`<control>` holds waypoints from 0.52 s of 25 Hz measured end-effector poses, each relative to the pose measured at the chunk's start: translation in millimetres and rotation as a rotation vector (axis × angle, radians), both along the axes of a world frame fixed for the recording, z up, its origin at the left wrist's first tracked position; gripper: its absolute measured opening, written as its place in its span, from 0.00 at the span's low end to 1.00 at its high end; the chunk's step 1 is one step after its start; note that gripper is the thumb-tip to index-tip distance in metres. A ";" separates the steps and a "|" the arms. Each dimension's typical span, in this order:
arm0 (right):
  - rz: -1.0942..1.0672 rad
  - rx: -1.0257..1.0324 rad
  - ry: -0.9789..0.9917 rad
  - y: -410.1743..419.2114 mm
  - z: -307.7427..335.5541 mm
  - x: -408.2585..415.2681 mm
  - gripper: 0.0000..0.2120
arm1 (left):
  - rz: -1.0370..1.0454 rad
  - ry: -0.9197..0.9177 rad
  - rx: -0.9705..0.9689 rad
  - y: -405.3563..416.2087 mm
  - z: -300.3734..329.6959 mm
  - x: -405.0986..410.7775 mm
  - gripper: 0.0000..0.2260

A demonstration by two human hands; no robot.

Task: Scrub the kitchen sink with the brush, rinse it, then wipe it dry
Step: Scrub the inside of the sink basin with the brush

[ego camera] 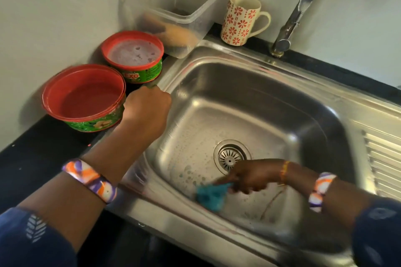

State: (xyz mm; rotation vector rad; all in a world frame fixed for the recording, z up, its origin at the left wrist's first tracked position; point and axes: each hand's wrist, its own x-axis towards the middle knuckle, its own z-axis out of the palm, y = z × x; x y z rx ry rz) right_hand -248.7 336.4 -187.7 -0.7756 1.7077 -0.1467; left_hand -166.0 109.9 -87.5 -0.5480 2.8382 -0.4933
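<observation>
Right hand is down in the stainless steel sink basin, fingers curled round a teal scrubbing brush or pad and pressing it to the basin floor just in front of the round metal drain strainer. Blurred, so whether it has bristles I cannot tell. Left hand sits on the sink's left rim, left of the drain and up, closed into a fist; something small and green seems to poke from it, too small to name, so what it holds, if anything, I cannot tell.

By my reading we are in the scrubbing stage. Suds and droplets dot the floor left of the drain, while the far wall beyond the drain looks plain, perhaps not yet scrubbed. No water runs from the chrome tap behind the drain, so rinsing looks undone, and drying too; no wiping cloth is visible.

Left of the drain, on the dark counter, stand two red-rimmed green soap tubs: the nearer and the farther. A clear plastic box and a cream mug with red flowers stand behind the sink. The tap's spout is cut off at the top, and the box's contents are murky.
</observation>
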 end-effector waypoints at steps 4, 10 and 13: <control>0.070 0.068 0.044 36.4 16.3 -10.5 0.21 | 0.022 0.000 0.050 0.3 0.3 -9.5 0.15; -0.153 -0.480 0.592 -89.5 -12.1 -18.6 0.18 | -0.006 0.038 0.029 3.9 -1.6 -24.6 0.15; -0.450 -0.260 0.902 -65.5 -19.0 -72.7 0.20 | -0.042 0.016 0.029 7.1 -4.1 -24.5 0.16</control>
